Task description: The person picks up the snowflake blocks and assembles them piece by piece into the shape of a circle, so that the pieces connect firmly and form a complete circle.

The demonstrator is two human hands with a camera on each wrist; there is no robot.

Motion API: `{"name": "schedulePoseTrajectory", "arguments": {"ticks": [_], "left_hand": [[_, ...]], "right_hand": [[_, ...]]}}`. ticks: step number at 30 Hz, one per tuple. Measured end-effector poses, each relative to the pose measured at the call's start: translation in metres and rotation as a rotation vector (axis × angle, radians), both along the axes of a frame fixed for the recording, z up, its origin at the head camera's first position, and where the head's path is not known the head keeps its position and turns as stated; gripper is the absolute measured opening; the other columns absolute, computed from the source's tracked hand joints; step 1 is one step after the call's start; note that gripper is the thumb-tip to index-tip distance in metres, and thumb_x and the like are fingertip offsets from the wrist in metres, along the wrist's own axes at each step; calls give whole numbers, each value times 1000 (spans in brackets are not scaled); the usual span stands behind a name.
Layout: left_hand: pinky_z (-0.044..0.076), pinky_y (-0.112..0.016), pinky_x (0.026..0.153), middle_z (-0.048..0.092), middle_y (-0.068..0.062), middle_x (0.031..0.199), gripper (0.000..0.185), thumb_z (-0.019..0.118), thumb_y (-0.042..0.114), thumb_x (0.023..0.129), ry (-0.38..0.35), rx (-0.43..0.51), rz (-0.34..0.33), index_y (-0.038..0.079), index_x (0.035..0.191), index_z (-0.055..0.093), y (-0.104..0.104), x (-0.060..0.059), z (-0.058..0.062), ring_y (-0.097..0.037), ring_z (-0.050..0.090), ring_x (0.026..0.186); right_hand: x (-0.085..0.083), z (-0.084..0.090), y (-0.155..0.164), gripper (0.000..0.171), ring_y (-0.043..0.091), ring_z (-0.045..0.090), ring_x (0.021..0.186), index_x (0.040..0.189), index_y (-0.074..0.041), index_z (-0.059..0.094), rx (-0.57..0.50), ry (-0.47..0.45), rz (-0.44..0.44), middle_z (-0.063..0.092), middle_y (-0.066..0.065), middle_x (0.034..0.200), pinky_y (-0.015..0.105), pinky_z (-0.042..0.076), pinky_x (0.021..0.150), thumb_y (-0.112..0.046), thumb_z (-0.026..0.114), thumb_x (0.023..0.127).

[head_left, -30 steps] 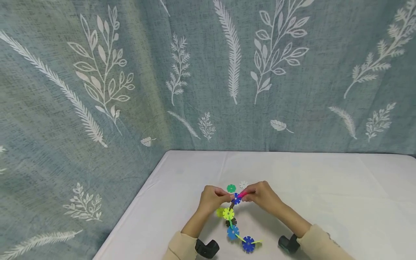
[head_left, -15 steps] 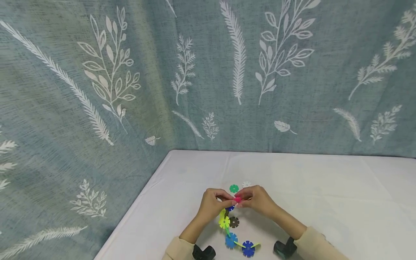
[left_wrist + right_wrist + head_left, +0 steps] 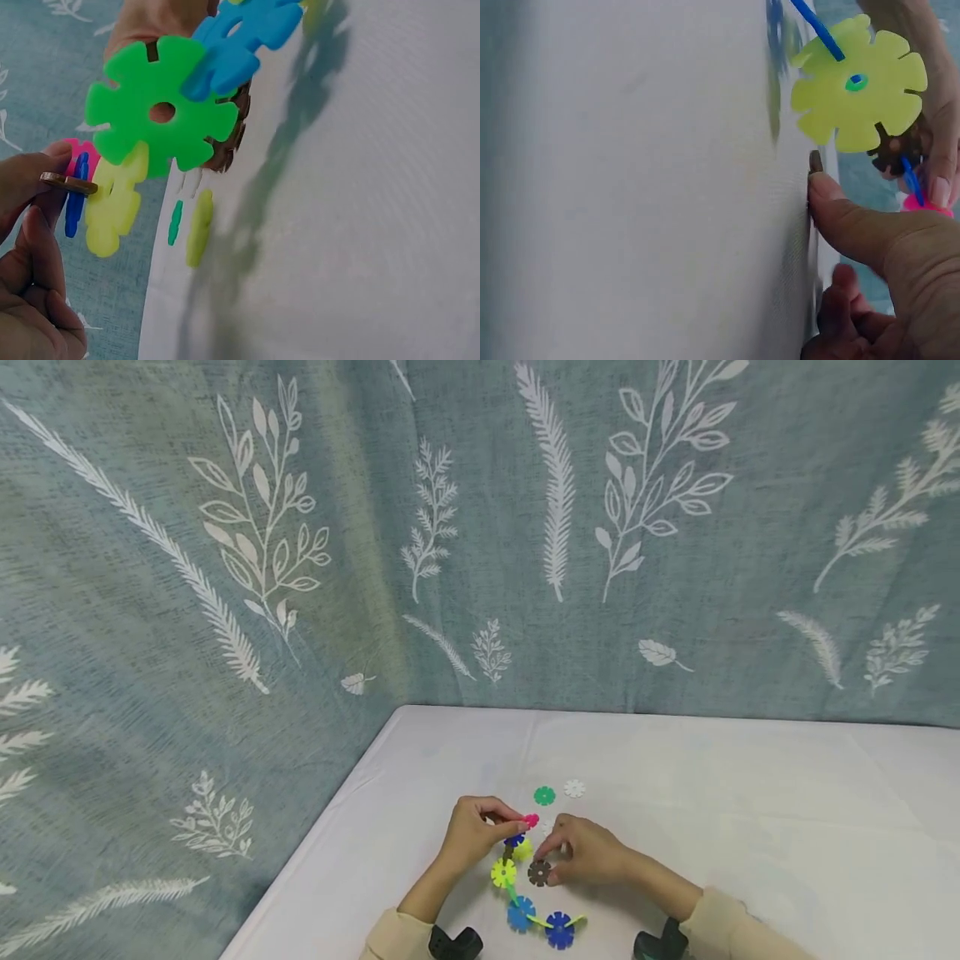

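Observation:
My left hand [image 3: 501, 827] pinches the top of a chain of snowflake discs [image 3: 513, 881], just below its pink disc [image 3: 531, 820]. The chain hangs down through yellow-green [image 3: 503, 872] and blue discs [image 3: 520, 913] toward the table's front. My right hand [image 3: 551, 860] is lower, its thumb and fingers closing on a loose brown disc [image 3: 538, 872] lying on the white table [image 3: 750, 793]. In the left wrist view the brown disc [image 3: 67, 182] shows edge-on between those fingertips, beside a big green disc [image 3: 161, 112]. In the right wrist view the thumb [image 3: 840, 214] presses at the brown disc's rim [image 3: 815, 161].
A loose green disc [image 3: 544, 795] and a white disc [image 3: 574, 788] lie just beyond the hands. A leaf-patterned grey-blue curtain [image 3: 480, 527] hangs behind and left of the table. The table's left edge runs close to my left arm.
My right hand let go of the chain's top by the pink disc and dropped to the brown disc on the table. The left hand kept its hold.

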State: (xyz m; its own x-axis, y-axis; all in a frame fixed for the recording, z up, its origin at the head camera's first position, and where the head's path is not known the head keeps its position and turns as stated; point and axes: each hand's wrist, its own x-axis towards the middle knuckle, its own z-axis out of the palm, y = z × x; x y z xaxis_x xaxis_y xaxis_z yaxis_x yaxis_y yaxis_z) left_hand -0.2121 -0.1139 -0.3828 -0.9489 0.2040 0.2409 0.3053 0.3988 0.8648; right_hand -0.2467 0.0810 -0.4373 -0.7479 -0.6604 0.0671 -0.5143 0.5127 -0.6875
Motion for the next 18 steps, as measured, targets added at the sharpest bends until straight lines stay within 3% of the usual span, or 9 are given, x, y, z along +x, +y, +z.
{"name": "schedulePoseTrajectory", "arguments": {"ticks": [6,9,13,18], "left_hand": [[40,-14,54,68,-22,73,9,73,1,73,8,24,4,-7,76,70,4,-4,-4,-2,52,56],[41,-15,55,68,-21,73,9,74,1,72,22,29,-5,-6,75,70,6,-6,-5,-2,53,56],[41,-15,56,69,-20,73,8,74,2,72,26,26,-20,-5,75,71,10,-8,-4,-1,53,57],[41,-16,58,69,-20,74,8,74,1,72,20,36,-41,-5,76,71,17,-10,-2,-2,53,58]], "right_hand": [[1,-1,4,14,5,49,65,83,-12,63,-111,-73,-43,60,-5,76,20,41,59,-8,72,74],[-3,2,10,6,6,53,62,84,-5,61,-225,-136,-141,63,0,71,20,45,55,-6,67,81],[-10,11,21,14,8,57,62,90,5,61,-397,-233,-299,65,5,72,22,49,56,-8,63,85],[-14,19,32,22,7,60,64,95,11,59,-491,-301,-321,65,3,72,24,53,62,-9,61,87]]}}
